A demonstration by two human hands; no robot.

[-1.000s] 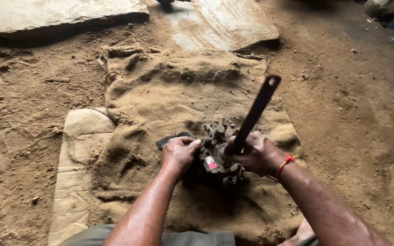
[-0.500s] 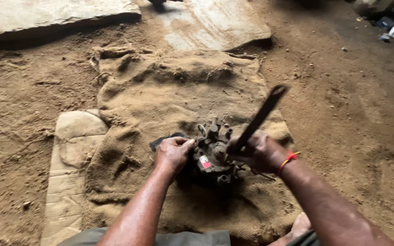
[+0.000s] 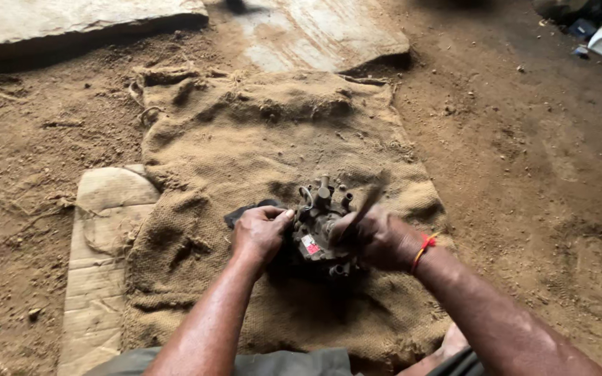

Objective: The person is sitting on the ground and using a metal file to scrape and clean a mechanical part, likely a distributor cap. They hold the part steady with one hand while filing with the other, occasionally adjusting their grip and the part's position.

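Pump [image 3: 318,230], a grimy metal casting with stubby ports on top and a small red-and-white tag on its side, sits on a wide burlap sack [image 3: 266,139] spread over the dirt floor [image 3: 524,174]. From where I stand, two stone slabs [image 3: 71,21] lie at the far edge of the sack, and a flattened piece of cardboard [image 3: 99,237] pokes out from under its left side. Left hand [image 3: 259,233] is curled closed against the pump's left side, steadying it, with a scrap of dark cloth [image 3: 245,211] just behind the knuckles. Right hand [image 3: 381,240], a red band [image 3: 423,249] at the wrist, is clenched around a dark bar [image 3: 367,202], blurred, its low end at the pump.
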